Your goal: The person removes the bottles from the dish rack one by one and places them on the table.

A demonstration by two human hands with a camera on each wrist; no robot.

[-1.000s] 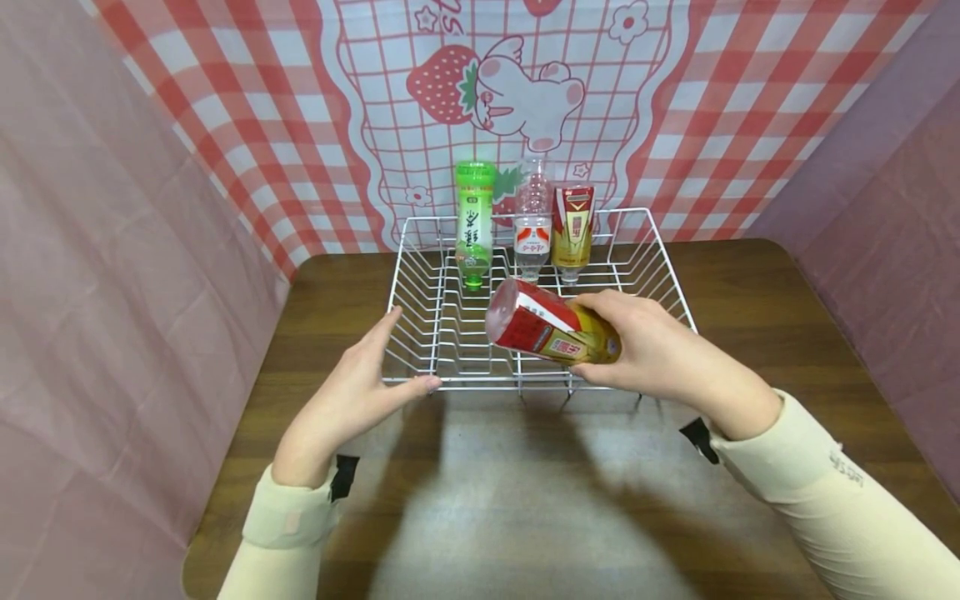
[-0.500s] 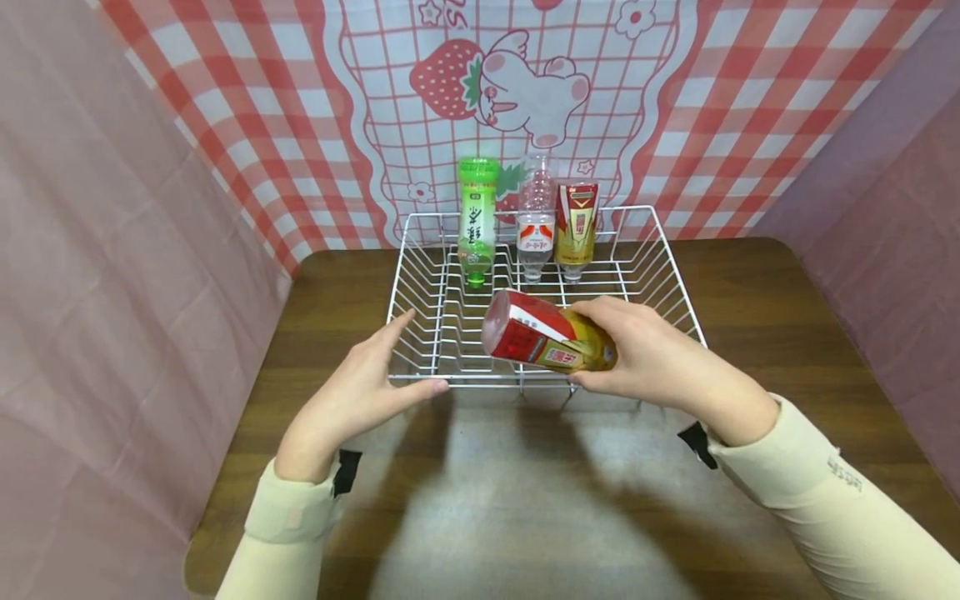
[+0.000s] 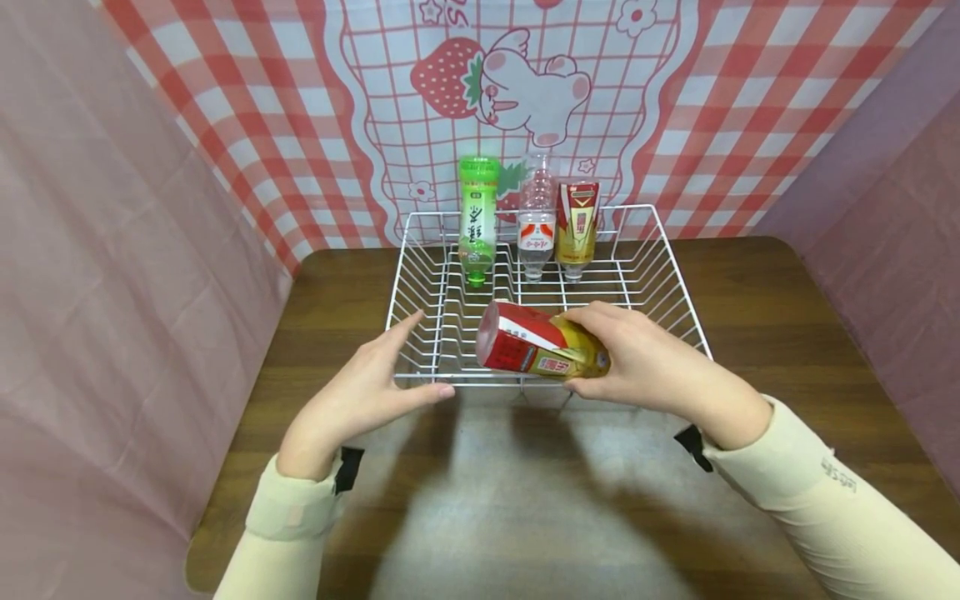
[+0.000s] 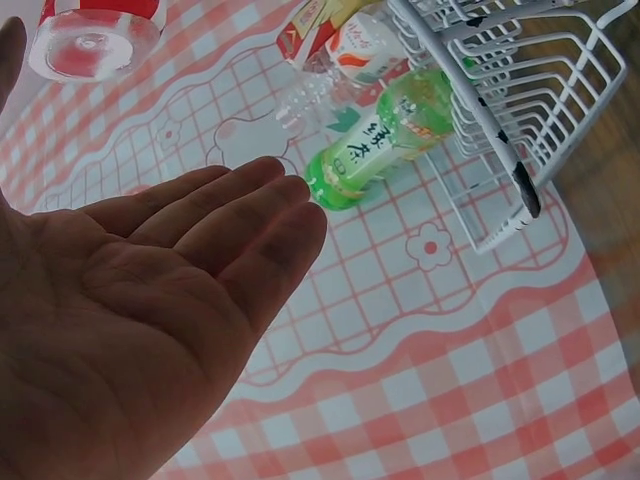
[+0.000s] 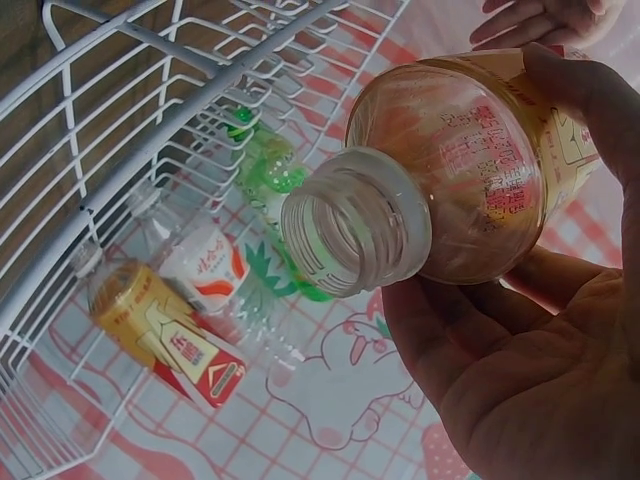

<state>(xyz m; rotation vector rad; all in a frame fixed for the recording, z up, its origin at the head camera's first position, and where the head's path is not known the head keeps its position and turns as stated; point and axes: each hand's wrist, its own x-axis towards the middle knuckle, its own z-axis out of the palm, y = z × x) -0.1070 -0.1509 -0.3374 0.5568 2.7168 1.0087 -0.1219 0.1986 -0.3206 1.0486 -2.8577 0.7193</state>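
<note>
A: Right hand (image 3: 652, 354)?
B: Fingers curled round an uncapped red-and-gold drink bottle (image 3: 536, 342), sideways over the front of the dish rack (image 4: 480, 105). Gripping the shoulder probably keeps its base free, facing left.
A: Left hand (image 3: 367, 383)?
B: Released, fingers straight, apart from that bottle.
A: The back row?
B: Green-tea bottle (image 3: 477, 217), clear bottle (image 3: 536, 229), matching red-and-gold bottle (image 3: 577, 221), all mouth-down; wires likely catch necks, back rail steadies bodies.

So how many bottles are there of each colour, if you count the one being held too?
Green bottle: 1
Clear bottle: 1
Red-and-gold: 2, the held bottle and the racked bottle
Total: 4 bottles
</note>
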